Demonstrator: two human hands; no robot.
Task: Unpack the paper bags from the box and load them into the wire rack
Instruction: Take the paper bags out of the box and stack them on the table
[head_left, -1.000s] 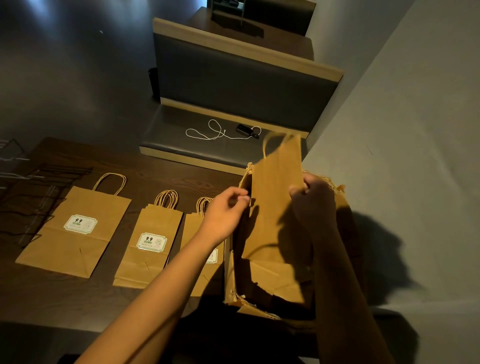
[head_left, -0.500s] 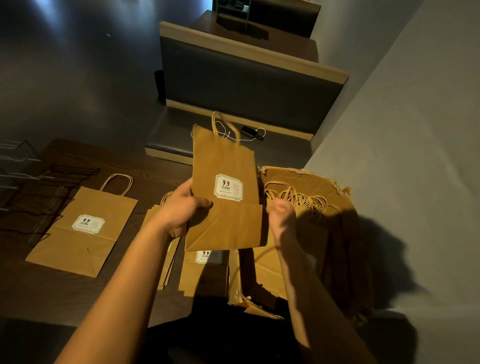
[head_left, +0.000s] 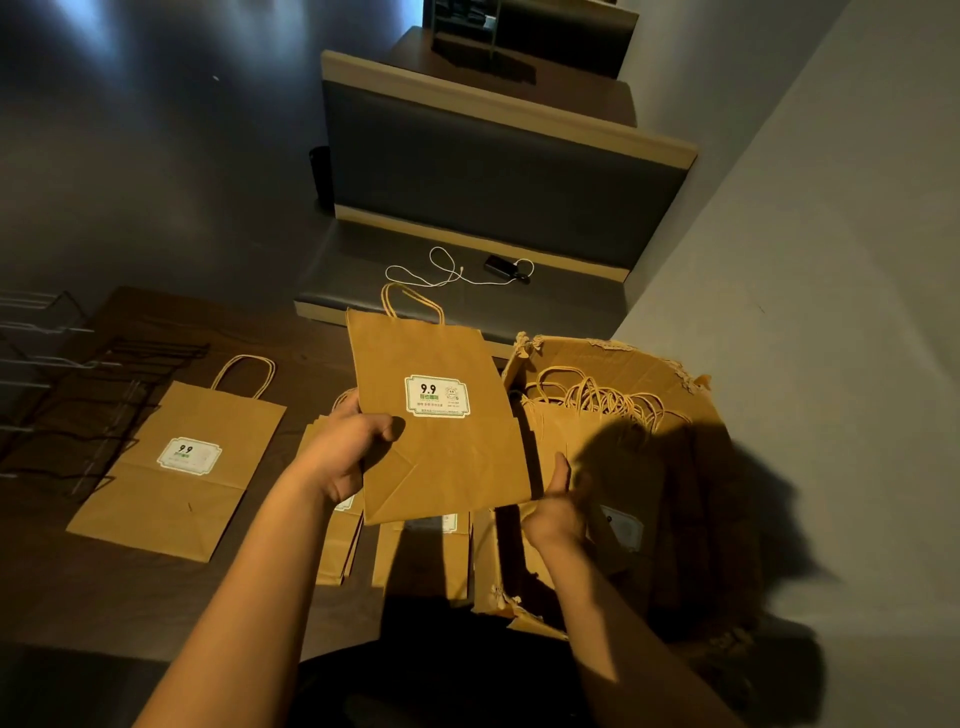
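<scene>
I hold one flat brown paper bag (head_left: 457, 457) with a white label above the table. My left hand (head_left: 348, 447) grips its left edge, thumb on the front. My right hand (head_left: 558, 504) holds its lower right corner, thumb up along the edge. To the right stands the torn cardboard box (head_left: 613, 358), full of more bags with their twine handles (head_left: 597, 400) showing. A large bag (head_left: 182, 478) lies flat on the table at the left. Two small stacks of bags (head_left: 426, 556) lie under the held one. The wire rack (head_left: 67, 395) sits at the table's far left.
The dark wooden table (head_left: 130, 603) ends near my body. Beyond it stands a grey booth bench (head_left: 467, 291) with a white cable and a small black device (head_left: 501, 265). A grey wall (head_left: 831, 312) runs close along the box's right side.
The bag came up out of the box and moved left, turning its label side toward me. My left hand took its left edge. My right hand dropped to its lower right corner.
</scene>
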